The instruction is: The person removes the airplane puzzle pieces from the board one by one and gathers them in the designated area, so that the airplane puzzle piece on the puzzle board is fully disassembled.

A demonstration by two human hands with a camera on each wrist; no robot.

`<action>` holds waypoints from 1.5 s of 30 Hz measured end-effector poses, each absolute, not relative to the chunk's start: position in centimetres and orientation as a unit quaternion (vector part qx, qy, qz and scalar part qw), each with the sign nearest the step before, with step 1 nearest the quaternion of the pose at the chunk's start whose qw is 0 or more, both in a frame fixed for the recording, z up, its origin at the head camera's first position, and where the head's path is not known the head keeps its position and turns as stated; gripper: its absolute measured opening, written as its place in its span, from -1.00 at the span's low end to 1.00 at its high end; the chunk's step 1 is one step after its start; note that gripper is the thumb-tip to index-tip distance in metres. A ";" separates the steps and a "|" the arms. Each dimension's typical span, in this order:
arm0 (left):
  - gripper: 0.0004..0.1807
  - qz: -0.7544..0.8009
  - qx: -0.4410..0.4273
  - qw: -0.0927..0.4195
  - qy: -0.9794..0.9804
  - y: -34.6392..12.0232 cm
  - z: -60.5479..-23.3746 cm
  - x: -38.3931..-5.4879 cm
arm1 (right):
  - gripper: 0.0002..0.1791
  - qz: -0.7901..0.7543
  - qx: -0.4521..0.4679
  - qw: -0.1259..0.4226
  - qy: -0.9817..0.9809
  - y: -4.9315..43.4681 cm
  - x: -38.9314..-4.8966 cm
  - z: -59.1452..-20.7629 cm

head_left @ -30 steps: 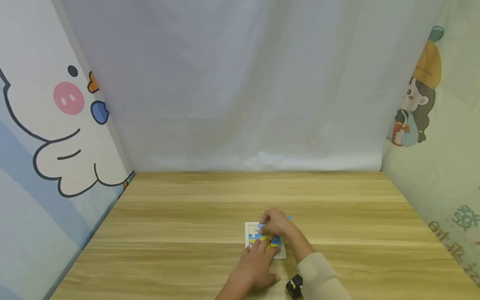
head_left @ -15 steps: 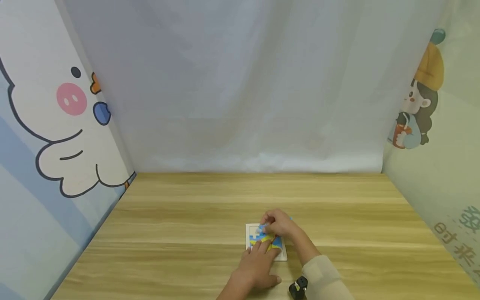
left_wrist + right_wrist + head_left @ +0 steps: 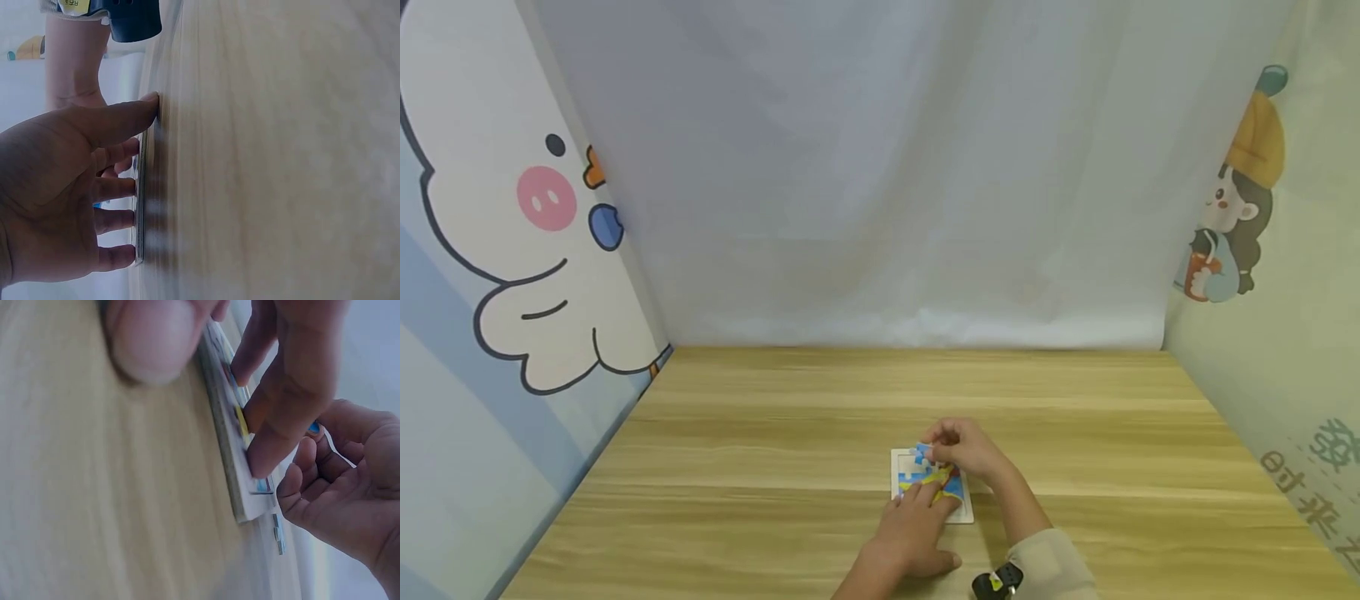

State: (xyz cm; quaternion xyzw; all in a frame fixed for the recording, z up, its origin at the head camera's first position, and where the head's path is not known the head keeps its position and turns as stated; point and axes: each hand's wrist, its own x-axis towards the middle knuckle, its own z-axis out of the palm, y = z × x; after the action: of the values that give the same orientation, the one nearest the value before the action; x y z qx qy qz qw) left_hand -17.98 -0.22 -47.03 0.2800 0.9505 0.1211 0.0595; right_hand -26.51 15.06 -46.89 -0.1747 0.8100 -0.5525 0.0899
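A small jigsaw puzzle in a white frame (image 3: 894,471) lies flat on the table, showing blue and yellow pieces, with bare board at its upper left. My left hand (image 3: 913,533) rests over its lower part, fingers spread and fingertips pressing on it; the left wrist view shows these fingertips on the thin board (image 3: 141,212). Above the puzzle's top edge, my right hand (image 3: 967,450) pinches a blue puzzle piece (image 3: 921,452) between thumb and fingers. In the right wrist view only a bit of that blue piece (image 3: 314,427) shows between the fingers.
A loose puzzle piece (image 3: 279,535) lies on the table just past the frame in the right wrist view. A black wrist camera (image 3: 997,582) sits by the right sleeve (image 3: 1051,565). The wood-grain table (image 3: 760,433) meets a pale curtain (image 3: 880,208) at the back.
My right hand has drawn slightly to the right, and the blue piece has turned so more of it shows. My left hand has stayed in place on the puzzle.
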 end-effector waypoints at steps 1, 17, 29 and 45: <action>-0.26 0.122 0.279 0.060 0.951 -0.3 -47.0 -17.9 | -0.84 -0.554 -0.176 0.091 0.808 15.1 -26.5 -47.0; -0.36 0.184 0.281 0.052 0.941 -0.2 -46.8 -18.2 | -0.81 -0.554 -0.159 0.076 0.814 16.7 -25.6 -46.1; -0.35 0.188 0.284 0.062 0.938 0.6 -45.9 -17.8 | -0.79 -0.573 -0.107 0.059 0.811 18.8 -24.5 -45.8; -0.26 0.135 0.283 0.082 0.946 1.6 -45.9 -17.0 | -0.77 -0.584 -0.082 0.054 0.806 21.7 -24.0 -45.7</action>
State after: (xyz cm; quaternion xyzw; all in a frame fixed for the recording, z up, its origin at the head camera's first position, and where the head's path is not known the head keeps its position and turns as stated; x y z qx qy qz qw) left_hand -17.01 1.59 -45.87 0.2834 0.9459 0.1349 0.0818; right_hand -24.01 21.67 -45.68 -0.0817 0.8059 -0.5839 0.0535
